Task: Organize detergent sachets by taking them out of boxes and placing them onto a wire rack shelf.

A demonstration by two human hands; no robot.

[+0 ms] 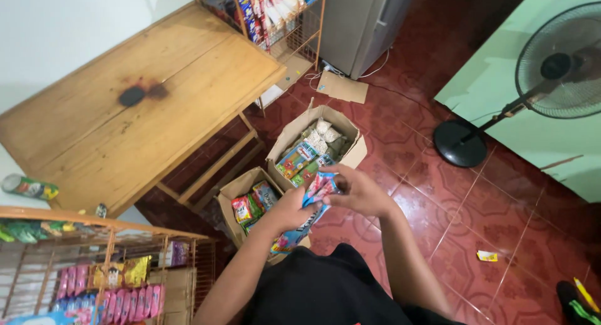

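Now both hands, left hand [289, 207] and right hand [358, 190], clench the strip of sachets [313, 203], its long axis running from 1 down to 7 o'clock above the cardboard boxes [241, 187].

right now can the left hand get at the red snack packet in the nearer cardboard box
Probably yes, once freed. The left hand helps hold a strip of blue and pink sachets with the right hand. The red snack packet lies uncovered in the open nearer cardboard box, just beside it.
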